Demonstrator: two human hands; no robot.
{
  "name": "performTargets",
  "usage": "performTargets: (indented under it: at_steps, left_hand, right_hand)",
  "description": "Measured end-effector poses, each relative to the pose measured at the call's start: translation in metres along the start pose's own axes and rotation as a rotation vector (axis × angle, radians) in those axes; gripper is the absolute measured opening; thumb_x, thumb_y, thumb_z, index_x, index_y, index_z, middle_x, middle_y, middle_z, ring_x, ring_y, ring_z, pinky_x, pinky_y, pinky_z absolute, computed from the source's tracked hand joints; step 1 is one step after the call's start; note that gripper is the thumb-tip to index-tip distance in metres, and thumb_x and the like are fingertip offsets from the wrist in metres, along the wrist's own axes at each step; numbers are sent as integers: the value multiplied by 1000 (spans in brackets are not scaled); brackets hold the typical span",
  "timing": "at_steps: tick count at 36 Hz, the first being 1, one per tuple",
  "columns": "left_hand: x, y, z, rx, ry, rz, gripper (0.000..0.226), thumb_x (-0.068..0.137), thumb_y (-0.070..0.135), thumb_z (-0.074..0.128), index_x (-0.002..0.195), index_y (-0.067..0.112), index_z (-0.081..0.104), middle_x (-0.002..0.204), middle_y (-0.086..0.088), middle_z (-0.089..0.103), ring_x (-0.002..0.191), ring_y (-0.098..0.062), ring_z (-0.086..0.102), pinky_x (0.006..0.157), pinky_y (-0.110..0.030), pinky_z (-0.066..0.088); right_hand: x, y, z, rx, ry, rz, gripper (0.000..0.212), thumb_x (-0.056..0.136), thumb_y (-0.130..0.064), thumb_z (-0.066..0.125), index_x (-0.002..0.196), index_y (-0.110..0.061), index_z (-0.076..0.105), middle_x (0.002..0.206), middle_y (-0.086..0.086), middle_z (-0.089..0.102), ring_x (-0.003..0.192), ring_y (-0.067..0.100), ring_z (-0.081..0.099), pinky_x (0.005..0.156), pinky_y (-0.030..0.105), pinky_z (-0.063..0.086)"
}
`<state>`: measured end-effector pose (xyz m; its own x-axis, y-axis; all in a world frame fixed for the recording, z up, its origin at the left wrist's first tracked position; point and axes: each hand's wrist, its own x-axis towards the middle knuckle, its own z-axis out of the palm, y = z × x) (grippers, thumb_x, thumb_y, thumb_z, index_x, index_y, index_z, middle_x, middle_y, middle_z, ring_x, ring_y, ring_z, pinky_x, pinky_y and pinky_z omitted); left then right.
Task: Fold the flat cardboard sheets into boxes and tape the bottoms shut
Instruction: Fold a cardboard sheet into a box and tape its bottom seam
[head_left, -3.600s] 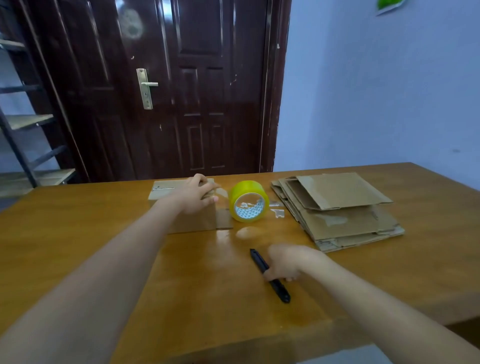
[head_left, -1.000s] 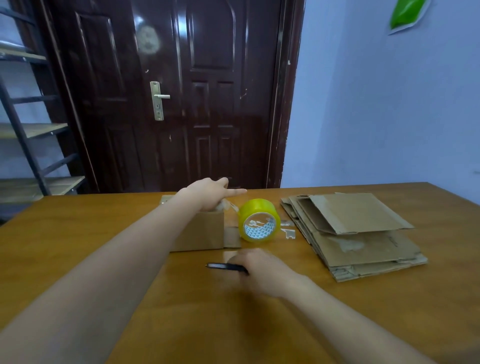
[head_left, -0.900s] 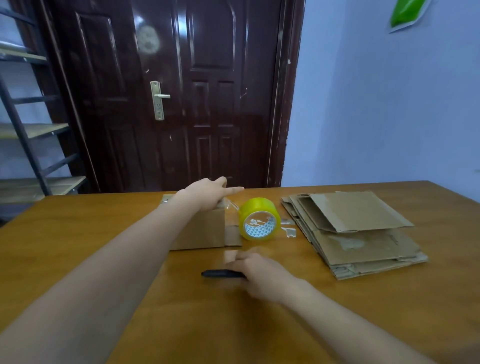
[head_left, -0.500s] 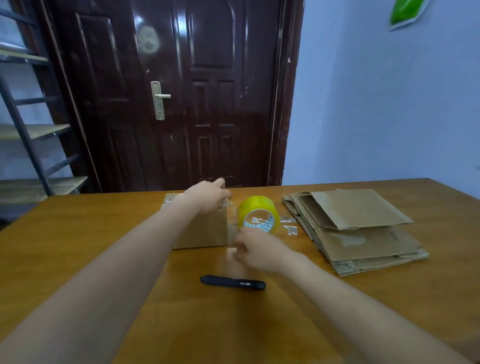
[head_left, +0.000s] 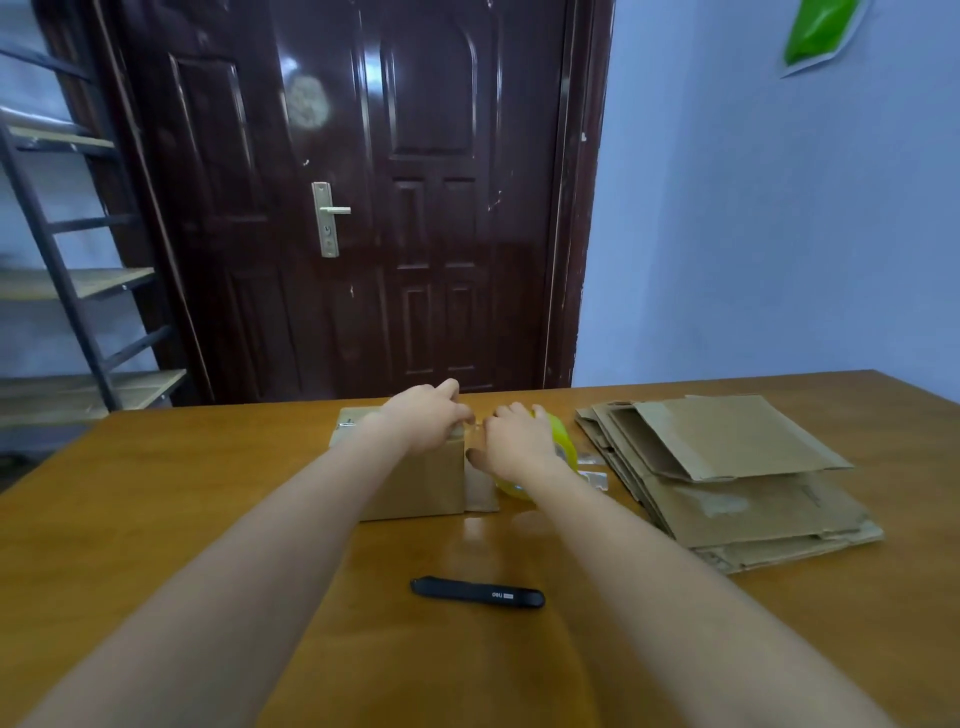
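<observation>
A small folded cardboard box (head_left: 415, 488) stands at the far middle of the wooden table (head_left: 156, 519). My left hand (head_left: 426, 415) lies on its top right corner, with the fingers curled over the edge where a clear tape strip (head_left: 475, 426) leaves the box. Right beside the box is a yellow tape roll (head_left: 565, 441), largely covered by my right hand (head_left: 519, 441), which grips it from above. The two hands almost touch. A stack of flat cardboard sheets (head_left: 727, 467) lies to the right.
A black utility knife (head_left: 478, 592) lies on the table nearer to me, between my forearms. Small tape scraps (head_left: 592, 475) sit between the roll and the stack. Behind the table are a dark door (head_left: 363, 208) and a metal shelf (head_left: 67, 291) at the left.
My right hand let go of the black knife, which now lies flat on the table, and moved forward onto the tape roll. My left hand stayed on the box.
</observation>
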<state>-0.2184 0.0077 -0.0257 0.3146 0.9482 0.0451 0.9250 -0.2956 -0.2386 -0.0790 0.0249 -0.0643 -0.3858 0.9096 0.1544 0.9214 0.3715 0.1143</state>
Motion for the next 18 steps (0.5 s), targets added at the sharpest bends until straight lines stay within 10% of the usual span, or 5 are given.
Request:
performTargets:
  at_steps: [18]
  left_hand:
    - [-13,0,-4,-50,-42,-25,37,101,19,34,133,31,49,127,-3,38,104,-23,43,83,-29,40]
  right_hand:
    - [4,35,13,51,159,19,33,100,-17,35,126,-18,55,125,2,58,119,24,45,99,38,34]
